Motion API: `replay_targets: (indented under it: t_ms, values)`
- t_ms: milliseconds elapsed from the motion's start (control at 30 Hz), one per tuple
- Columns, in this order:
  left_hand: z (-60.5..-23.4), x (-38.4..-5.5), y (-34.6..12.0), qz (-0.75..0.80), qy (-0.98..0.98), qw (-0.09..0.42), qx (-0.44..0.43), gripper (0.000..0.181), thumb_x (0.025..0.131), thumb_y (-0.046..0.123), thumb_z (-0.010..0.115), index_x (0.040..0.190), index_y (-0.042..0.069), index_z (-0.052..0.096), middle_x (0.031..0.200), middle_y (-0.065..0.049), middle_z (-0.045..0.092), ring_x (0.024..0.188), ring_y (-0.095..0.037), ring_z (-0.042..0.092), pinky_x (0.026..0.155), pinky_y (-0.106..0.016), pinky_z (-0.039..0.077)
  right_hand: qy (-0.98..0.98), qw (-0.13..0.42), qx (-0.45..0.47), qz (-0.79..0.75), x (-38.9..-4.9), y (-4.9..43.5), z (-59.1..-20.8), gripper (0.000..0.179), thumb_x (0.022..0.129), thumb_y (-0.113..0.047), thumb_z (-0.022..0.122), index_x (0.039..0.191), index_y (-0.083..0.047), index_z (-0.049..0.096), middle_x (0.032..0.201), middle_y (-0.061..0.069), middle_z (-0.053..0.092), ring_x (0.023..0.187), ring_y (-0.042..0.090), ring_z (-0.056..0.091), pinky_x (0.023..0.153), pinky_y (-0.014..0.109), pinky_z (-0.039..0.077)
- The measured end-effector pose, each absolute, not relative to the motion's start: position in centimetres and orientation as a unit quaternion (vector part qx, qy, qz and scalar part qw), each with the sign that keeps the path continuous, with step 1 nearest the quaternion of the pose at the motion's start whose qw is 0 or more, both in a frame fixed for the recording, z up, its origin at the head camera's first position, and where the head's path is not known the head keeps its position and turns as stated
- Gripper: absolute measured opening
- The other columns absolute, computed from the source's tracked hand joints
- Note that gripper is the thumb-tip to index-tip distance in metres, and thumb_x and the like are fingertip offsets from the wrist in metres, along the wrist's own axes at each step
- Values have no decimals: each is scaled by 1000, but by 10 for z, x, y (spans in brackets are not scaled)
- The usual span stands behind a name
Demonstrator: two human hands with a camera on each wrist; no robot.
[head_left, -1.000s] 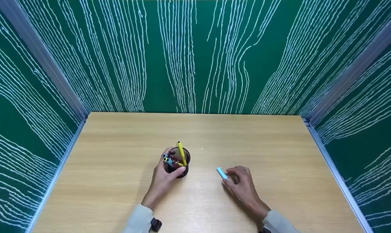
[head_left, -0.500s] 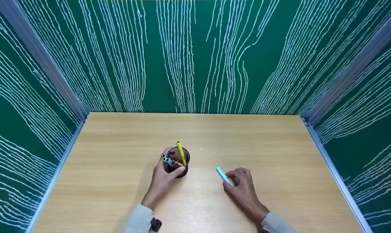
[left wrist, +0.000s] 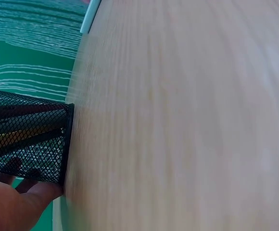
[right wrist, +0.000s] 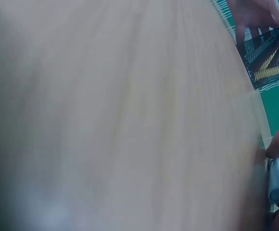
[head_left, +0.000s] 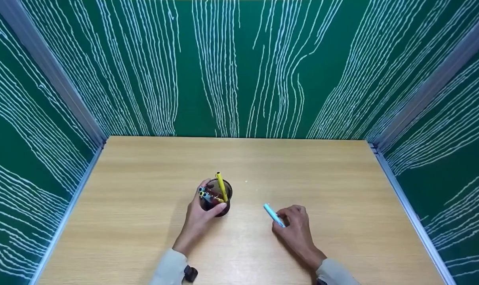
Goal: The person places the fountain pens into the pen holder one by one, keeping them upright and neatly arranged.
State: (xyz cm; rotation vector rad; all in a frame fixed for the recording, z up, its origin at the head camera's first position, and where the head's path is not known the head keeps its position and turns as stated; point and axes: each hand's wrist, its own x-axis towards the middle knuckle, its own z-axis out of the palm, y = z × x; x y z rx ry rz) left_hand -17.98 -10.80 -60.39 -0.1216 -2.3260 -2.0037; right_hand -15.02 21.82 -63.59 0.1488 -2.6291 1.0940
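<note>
A black mesh pen holder (head_left: 210, 208) stands upright on the table left of centre, and my left hand (head_left: 199, 215) grips it round its left and near sides. Inside it a yellow pen (head_left: 222, 187) leans up towards the back, while several blue and dark pens (head_left: 204, 194) lean to the left. My right hand (head_left: 296, 225) pinches a light blue pen (head_left: 271, 211) low over the table, its far end pointing to the back left. In the left wrist view the mesh wall (left wrist: 29, 130) shows pens through it. The right wrist view catches the blue pen (right wrist: 275, 180) between fingers at the edge.
The wooden table (head_left: 144, 170) is bounded by green walls (head_left: 247, 79) with white wavy lines. Grey metal posts (head_left: 61, 67) stand at the corners. Tiny white specks (head_left: 246, 181) lie on the tabletop between the hands.
The light blue pen has slid back in my right hand's fingers, with more of its length now showing. My left hand and the pen holder have stayed in place.
</note>
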Motion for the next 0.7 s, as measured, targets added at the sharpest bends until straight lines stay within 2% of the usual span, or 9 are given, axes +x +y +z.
replay_targets:
  t_ms: [267,400,533,700]
  values:
    - [-606,-181,-108,-645,-761,43,-47,89,89,32,94,165,26,48,152,-12,65,135,-30,62,118,-55,43,-921,142,42,360,-152,216,-635,14,82,-10,88,94,-14,82,90,-4,73,104,25,52,93,47,38]
    - [-605,-180,-108,-644,-762,41,-43,90,88,33,94,165,28,47,154,-12,64,136,-30,61,118,-54,42,-923,141,38,357,-152,215,-635,14,82,-11,88,95,-15,82,91,-5,73,103,23,52,92,47,38]
    - [-603,-180,-107,-644,-763,38,-37,91,88,34,94,165,30,47,154,-11,63,137,-31,61,119,-55,42,-919,147,33,364,-152,213,-635,14,82,-8,87,94,-14,82,89,-5,73,103,23,52,93,48,39]
    - [-603,-180,-108,-648,-759,37,-42,92,88,32,94,166,27,47,156,-13,62,140,-33,60,120,-57,42,-916,144,20,375,-151,210,-633,13,83,-5,86,93,-12,82,85,-5,69,103,24,52,93,48,39]
